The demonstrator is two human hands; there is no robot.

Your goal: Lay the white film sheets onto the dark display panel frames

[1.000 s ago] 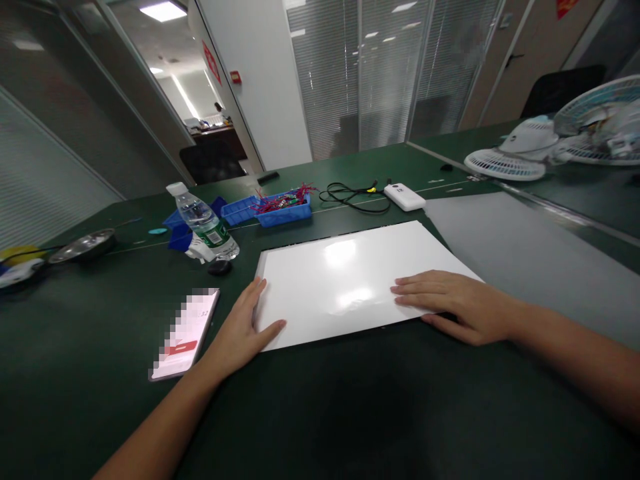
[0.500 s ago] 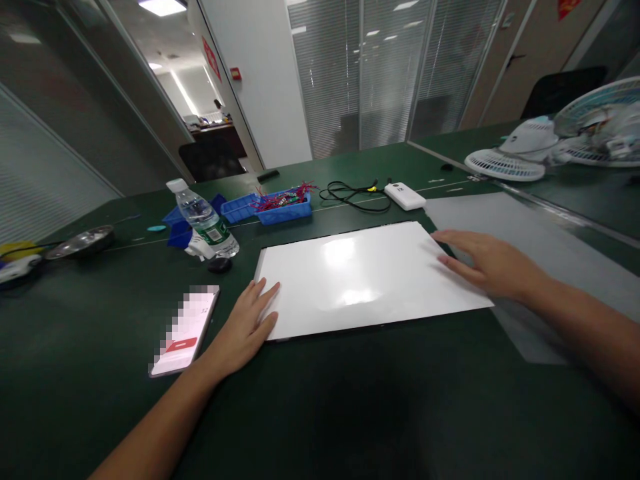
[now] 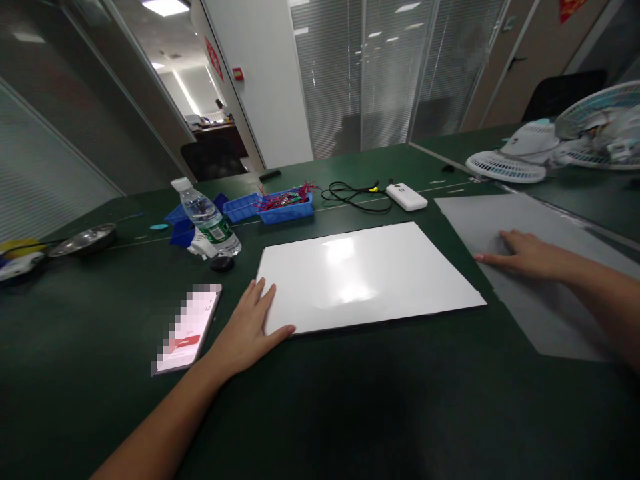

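Note:
A glossy white board (image 3: pixel 365 277) lies flat on the dark green table (image 3: pixel 350 400) in front of me. My left hand (image 3: pixel 247 330) rests open at the board's near left corner, fingers along its left edge and thumb on its front edge. My right hand (image 3: pixel 525 253) lies flat and open on a grey translucent sheet (image 3: pixel 540 300) to the right of the board, holding nothing.
A phone (image 3: pixel 187 330) lies left of my left hand. Behind it stand a water bottle (image 3: pixel 207 223) with its black cap beside it, blue trays (image 3: pixel 280 207) with red bits, a metal dish (image 3: pixel 83 240), a black cable and white power bank (image 3: pixel 406 197). Fans (image 3: pixel 550 143) sit far right.
My right hand left the white board and moved right onto the grey sheet. The board's right end swung nearer and it now lies squarer to me. My left hand stayed at the board's left corner.

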